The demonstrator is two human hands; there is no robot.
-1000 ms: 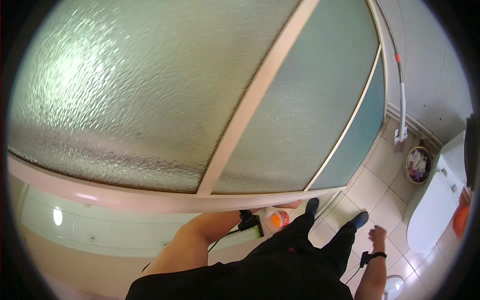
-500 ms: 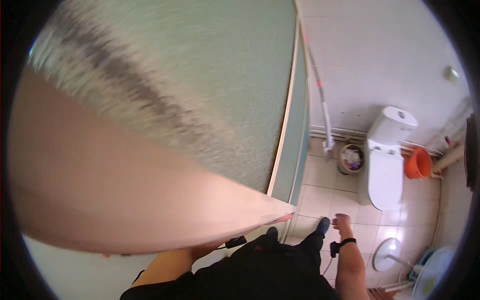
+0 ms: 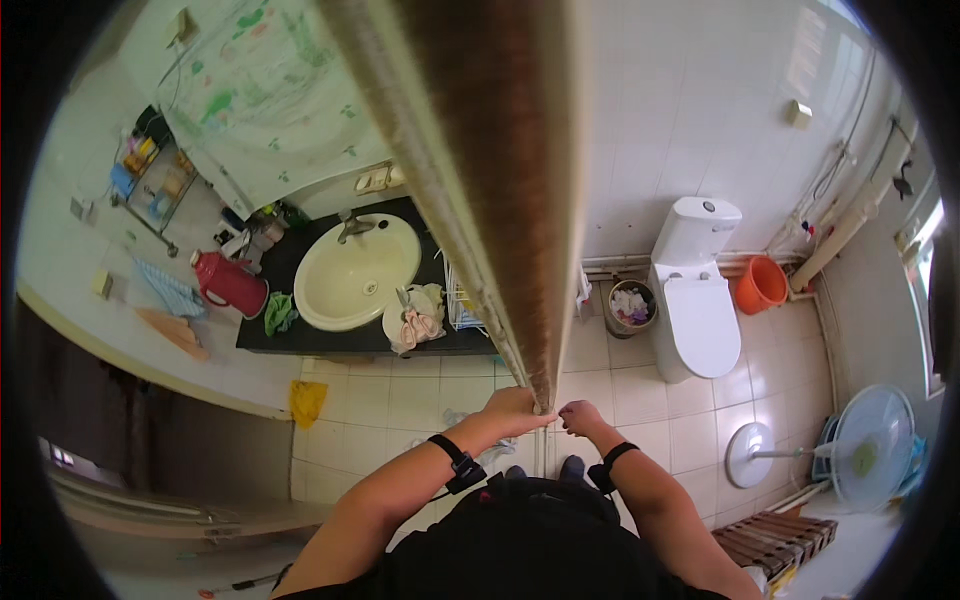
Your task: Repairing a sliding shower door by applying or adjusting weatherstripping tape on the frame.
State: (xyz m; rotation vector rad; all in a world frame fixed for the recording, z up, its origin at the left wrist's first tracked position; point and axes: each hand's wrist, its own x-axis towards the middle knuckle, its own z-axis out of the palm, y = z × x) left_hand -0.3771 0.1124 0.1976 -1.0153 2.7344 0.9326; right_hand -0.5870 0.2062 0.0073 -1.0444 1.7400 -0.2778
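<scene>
A tall framed door [image 3: 493, 130] stands nearly edge-on before me, its upper part close and blurred. It narrows down to its near edge at floor-track height in the picture. My left hand [image 3: 512, 411] is closed on that near edge from the left side, with the thumb pointing right across it. Just right of the edge is my right hand [image 3: 583, 417], its fingers curled in and nothing visible in them. It sits a small gap from the door. Each wrist wears a black strap with a small box.
Left of the door, a cream sink [image 3: 335, 285] is set in a dark counter [image 3: 370, 342] beside a red thermos [image 3: 230, 283]. On the right stand a waste bin [image 3: 630, 308], a white toilet [image 3: 705, 325], an orange bucket [image 3: 762, 285] and a standing fan [image 3: 868, 450].
The door's broad panel has swung out of view and now shows edge-on, uncovering the sink side. My left hand has come into sight, and my right hand has moved left towards the door's edge.
</scene>
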